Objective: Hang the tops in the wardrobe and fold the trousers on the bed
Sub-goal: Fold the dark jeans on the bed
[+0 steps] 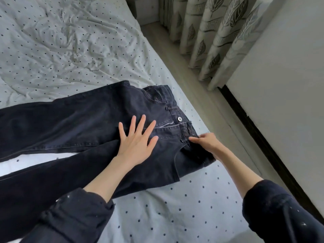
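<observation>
Lying flat across the bed (175, 207), front side up, the dark trousers (78, 123) have their waistband at about three o'clock near the bed's edge and both legs running off toward nine o'clock. That layout looks meant to square the garment before a fold. The left hand (135, 146) rests palm-down on the crotch area with fingers straight and spread, probably to pin and smooth the cloth so it does not slide. Just beside it at three o'clock, the right hand (205, 142) pinches the waistband (175, 111) below the metal button (179, 118), fingers curled onto the fabric, seemingly tugging it taut against the pinned part. A gap of dotted sheet shows between the two legs, so they are not yet stacked. Toward one o'clock, leaf-patterned curtains (210, 32) hang over the floor (201, 88); no wardrobe or tops are visible.
</observation>
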Action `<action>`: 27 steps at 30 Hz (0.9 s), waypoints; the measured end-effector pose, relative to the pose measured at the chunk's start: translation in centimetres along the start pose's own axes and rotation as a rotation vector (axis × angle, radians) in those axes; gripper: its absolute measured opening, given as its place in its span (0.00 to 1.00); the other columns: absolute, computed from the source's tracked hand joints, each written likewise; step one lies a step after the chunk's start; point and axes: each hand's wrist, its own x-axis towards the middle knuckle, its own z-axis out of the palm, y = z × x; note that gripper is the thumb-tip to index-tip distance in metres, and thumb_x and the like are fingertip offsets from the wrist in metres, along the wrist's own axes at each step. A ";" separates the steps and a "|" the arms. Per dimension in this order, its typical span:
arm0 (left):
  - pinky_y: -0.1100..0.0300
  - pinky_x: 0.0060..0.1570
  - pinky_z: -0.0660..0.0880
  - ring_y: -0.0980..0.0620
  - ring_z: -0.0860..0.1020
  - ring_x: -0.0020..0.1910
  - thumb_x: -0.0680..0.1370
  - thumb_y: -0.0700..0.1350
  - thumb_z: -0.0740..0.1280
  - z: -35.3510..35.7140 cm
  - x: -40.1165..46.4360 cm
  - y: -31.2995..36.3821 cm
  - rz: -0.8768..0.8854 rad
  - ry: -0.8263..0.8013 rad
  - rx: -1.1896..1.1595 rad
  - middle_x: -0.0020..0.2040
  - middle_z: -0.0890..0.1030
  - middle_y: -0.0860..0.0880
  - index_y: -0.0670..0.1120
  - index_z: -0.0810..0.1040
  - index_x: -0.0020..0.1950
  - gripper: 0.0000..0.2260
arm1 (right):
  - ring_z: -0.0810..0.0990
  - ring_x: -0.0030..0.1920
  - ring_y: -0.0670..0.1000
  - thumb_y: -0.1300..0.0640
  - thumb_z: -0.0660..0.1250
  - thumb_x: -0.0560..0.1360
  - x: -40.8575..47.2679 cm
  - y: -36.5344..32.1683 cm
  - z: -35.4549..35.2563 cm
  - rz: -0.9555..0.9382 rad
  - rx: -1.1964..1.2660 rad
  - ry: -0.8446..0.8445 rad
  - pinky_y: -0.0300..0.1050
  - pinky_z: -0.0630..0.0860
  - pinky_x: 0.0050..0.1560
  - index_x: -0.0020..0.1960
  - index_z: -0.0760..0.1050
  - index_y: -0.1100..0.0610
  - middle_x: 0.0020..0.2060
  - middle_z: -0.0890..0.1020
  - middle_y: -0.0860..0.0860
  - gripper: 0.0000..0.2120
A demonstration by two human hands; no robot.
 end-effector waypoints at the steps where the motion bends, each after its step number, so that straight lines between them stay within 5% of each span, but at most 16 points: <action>1: 0.36 0.68 0.36 0.45 0.38 0.76 0.80 0.60 0.43 0.1 0.0 0.8 -0.002 0.005 0.008 0.78 0.41 0.50 0.59 0.40 0.76 0.26 | 0.64 0.28 0.49 0.49 0.70 0.73 -0.2 0.5 -0.9 -0.056 -0.023 0.054 0.43 0.60 0.31 0.29 0.62 0.56 0.26 0.66 0.51 0.23; 5: 0.35 0.69 0.38 0.45 0.38 0.76 0.80 0.59 0.42 1.2 -0.6 2.7 0.014 -0.052 0.053 0.78 0.39 0.49 0.58 0.33 0.74 0.25 | 0.63 0.28 0.49 0.51 0.68 0.75 -2.1 2.0 -2.7 -0.142 -0.052 0.161 0.44 0.58 0.30 0.29 0.59 0.55 0.26 0.64 0.50 0.23; 11: 0.37 0.69 0.37 0.43 0.35 0.75 0.81 0.58 0.44 2.2 -2.3 3.8 0.033 -0.055 0.106 0.77 0.36 0.47 0.56 0.33 0.73 0.26 | 0.78 0.43 0.49 0.47 0.66 0.76 -4.5 6.8 -2.4 0.133 0.288 -0.236 0.41 0.79 0.39 0.47 0.75 0.61 0.44 0.78 0.53 0.16; 16: 0.38 0.69 0.35 0.45 0.31 0.73 0.79 0.62 0.45 3.5 -6.8 4.3 0.090 -0.112 0.063 0.77 0.36 0.49 0.56 0.41 0.77 0.28 | 0.80 0.43 0.54 0.58 0.71 0.73 -5.8 8.9 -2.1 0.170 0.603 -0.313 0.52 0.79 0.55 0.46 0.72 0.60 0.43 0.80 0.56 0.09; 21: 0.35 0.69 0.38 0.46 0.39 0.76 0.75 0.67 0.55 4.5 -10.9 5.2 0.070 -0.152 0.038 0.77 0.39 0.50 0.57 0.42 0.76 0.36 | 0.73 0.30 0.51 0.65 0.68 0.74 -6.7 7.2 -1.8 0.210 0.560 -0.143 0.41 0.75 0.33 0.37 0.70 0.60 0.31 0.75 0.55 0.10; 24: 0.32 0.68 0.50 0.42 0.54 0.76 0.72 0.52 0.72 4.0 -12.8 5.2 -0.030 -0.091 0.120 0.77 0.56 0.45 0.53 0.56 0.76 0.38 | 0.72 0.28 0.51 0.66 0.67 0.74 -7.2 6.7 -1.9 0.245 0.579 -0.069 0.38 0.71 0.25 0.36 0.71 0.61 0.30 0.74 0.55 0.10; 27: 0.33 0.64 0.60 0.39 0.67 0.70 0.65 0.31 0.73 3.5 -14.4 3.9 -0.178 0.073 0.120 0.69 0.70 0.39 0.47 0.70 0.71 0.36 | 0.73 0.27 0.52 0.67 0.67 0.74 -7.8 6.3 -2.2 0.256 0.603 0.002 0.37 0.69 0.22 0.36 0.71 0.62 0.30 0.75 0.56 0.09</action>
